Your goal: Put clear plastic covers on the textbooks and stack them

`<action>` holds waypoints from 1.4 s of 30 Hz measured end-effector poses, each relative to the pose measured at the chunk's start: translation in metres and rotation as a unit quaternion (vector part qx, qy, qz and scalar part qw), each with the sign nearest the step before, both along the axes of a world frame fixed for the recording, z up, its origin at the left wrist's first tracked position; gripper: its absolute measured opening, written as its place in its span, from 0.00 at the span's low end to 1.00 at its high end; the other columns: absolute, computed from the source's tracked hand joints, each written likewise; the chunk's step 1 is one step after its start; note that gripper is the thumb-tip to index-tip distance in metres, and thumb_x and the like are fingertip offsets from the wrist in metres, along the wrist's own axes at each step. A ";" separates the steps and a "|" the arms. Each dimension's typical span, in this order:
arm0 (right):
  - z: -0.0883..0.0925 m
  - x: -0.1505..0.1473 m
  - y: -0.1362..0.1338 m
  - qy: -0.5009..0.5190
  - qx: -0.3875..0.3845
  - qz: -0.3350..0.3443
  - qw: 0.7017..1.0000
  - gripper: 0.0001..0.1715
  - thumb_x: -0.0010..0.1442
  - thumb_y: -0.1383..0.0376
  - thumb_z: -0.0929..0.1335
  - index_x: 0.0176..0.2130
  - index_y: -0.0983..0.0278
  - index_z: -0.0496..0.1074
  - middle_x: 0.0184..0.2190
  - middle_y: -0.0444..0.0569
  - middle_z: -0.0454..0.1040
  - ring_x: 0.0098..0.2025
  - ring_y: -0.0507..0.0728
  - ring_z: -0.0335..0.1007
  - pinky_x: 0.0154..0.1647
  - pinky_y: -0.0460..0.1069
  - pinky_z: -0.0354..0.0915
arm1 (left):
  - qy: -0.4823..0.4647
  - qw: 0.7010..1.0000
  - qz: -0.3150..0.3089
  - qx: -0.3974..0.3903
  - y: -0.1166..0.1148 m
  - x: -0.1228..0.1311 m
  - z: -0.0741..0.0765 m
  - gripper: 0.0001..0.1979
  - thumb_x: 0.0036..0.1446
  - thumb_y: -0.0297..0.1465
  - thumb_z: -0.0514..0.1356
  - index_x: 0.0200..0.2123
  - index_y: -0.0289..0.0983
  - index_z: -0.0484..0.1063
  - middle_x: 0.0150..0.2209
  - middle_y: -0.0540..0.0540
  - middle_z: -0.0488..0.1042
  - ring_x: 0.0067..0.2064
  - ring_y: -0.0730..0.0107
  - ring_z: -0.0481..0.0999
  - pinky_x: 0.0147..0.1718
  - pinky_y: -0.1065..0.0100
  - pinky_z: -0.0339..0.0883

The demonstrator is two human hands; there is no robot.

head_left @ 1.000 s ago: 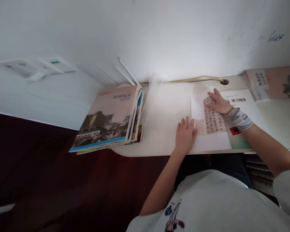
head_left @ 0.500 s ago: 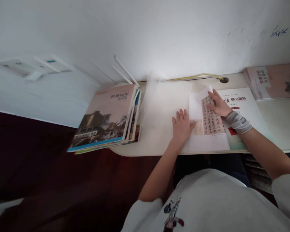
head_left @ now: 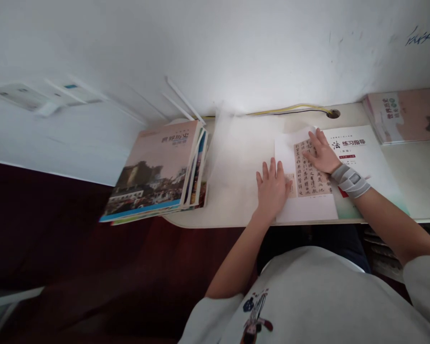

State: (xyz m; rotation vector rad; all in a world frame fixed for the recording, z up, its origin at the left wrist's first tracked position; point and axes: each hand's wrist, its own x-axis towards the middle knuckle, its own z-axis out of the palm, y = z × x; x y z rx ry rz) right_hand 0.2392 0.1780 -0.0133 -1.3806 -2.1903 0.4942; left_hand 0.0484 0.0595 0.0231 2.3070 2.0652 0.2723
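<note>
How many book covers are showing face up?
3: pink cover topping the left stack; white-and-green cover partly blocked by the right hand; second pink cover at far right. Others within the stack may be hidden.

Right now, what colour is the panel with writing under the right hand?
The panel is pinkish beige with dark writing, seen in the head view.

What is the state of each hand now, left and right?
Left hand: open, at the left edge of the white paper page with a tan calligraphy panel, no grip visible.
Right hand: open, resting on that page, no grip visible.
</note>
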 end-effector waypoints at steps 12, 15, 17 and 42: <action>0.001 0.011 0.009 0.122 -0.041 -0.026 0.991 0.44 0.59 0.45 0.59 0.66 0.63 0.48 0.68 0.54 0.41 0.69 0.64 0.36 0.66 0.64 0.40 | 0.040 0.934 -0.349 0.072 -0.063 0.063 0.002 0.26 0.64 0.36 0.48 0.62 0.31 0.55 0.65 0.35 0.53 0.66 0.51 0.49 0.61 0.47 0.48; -0.005 0.011 0.010 0.100 -0.031 0.004 0.995 0.45 0.57 0.47 0.62 0.66 0.62 0.47 0.69 0.51 0.38 0.69 0.65 0.32 0.66 0.66 0.39 | 0.047 0.941 -0.312 0.124 -0.065 0.069 -0.008 0.22 0.63 0.28 0.46 0.60 0.30 0.60 0.63 0.35 0.58 0.65 0.53 0.54 0.61 0.50 0.50; -0.006 0.010 0.009 0.078 -0.030 0.028 0.996 0.46 0.57 0.49 0.62 0.67 0.62 0.45 0.69 0.50 0.36 0.69 0.65 0.28 0.66 0.66 0.37 | 0.045 0.946 -0.289 0.139 -0.065 0.067 -0.014 0.23 0.63 0.27 0.45 0.59 0.29 0.60 0.63 0.34 0.59 0.64 0.54 0.56 0.61 0.51 0.52; 0.003 0.005 -0.003 0.019 0.002 0.114 0.993 0.42 0.56 0.52 0.62 0.64 0.65 0.53 0.68 0.53 0.42 0.69 0.66 0.31 0.65 0.68 0.39 | 0.038 0.958 -0.232 0.166 -0.081 0.042 -0.024 0.22 0.61 0.23 0.44 0.57 0.23 0.62 0.60 0.31 0.62 0.63 0.54 0.57 0.60 0.55 0.56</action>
